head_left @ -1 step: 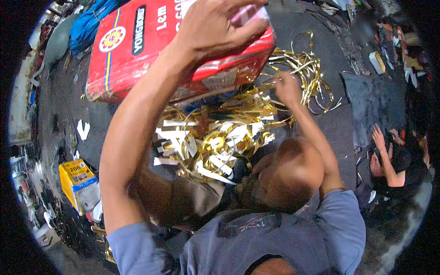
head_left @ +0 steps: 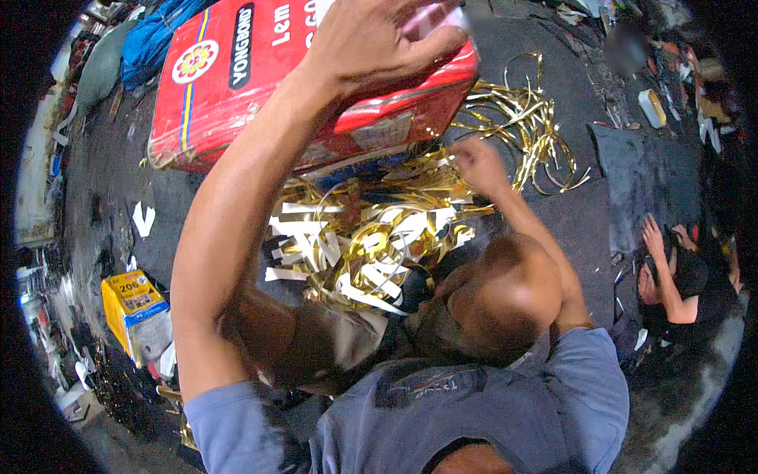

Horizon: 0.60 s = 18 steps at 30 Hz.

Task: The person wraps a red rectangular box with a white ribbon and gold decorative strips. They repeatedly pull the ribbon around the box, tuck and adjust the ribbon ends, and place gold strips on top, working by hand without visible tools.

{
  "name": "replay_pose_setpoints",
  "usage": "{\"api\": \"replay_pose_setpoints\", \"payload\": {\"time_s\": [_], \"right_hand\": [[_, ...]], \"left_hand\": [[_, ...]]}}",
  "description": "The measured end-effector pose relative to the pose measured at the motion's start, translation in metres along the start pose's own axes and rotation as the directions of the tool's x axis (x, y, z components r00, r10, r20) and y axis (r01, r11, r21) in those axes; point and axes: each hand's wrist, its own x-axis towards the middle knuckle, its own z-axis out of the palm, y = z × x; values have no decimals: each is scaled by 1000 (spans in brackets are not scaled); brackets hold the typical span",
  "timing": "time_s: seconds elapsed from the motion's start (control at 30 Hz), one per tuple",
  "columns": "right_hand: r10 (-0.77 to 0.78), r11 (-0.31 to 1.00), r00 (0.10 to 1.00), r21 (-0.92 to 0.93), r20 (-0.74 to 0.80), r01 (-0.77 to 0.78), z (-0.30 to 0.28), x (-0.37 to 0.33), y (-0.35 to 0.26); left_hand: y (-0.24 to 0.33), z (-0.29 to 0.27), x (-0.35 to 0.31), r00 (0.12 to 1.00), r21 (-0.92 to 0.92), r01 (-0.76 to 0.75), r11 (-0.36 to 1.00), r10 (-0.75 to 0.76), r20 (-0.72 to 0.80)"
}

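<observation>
At the top, my left hand (head_left: 371,47) lies over a big red tin (head_left: 213,110) that is tilted on its side. Its fingers close round a pinkish-white piece (head_left: 430,22), partly cut off by the upper edge. My right hand (head_left: 480,167), blurred, is curled beside the tin's near right corner. Whatever its fingers may pinch cannot be made out. Shiny gold strips (head_left: 549,154) spread just right of that hand. Between my knees and the tin lies a tangled heap of gold and white strips (head_left: 379,257).
A yellow and blue box (head_left: 136,312) stands at the left, with white scraps (head_left: 144,220) above it. Blue cloth (head_left: 158,47) is bunched at the far left. On the right, another person (head_left: 679,276) reaches over a dark sheet (head_left: 643,174).
My right hand has moved slightly left and nearer to me, away from the loose gold strips at the right. My left hand stays on the tin.
</observation>
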Motion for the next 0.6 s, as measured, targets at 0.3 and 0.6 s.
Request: {"api": "replay_pose_setpoints", "payload": {"time_s": [0.3, 0.6], "right_hand": [[-751, 633, 552, 156, 364, 758, 101, -73, -71], [-710, 698, 443, 469, 547, 541, -122, 10, -242]], "left_hand": [[14, -5, -9, 936, 332, -312, 890, 347, -50], [126, -37, -92, 646, -168, 707, 687, -530, 549]]}}
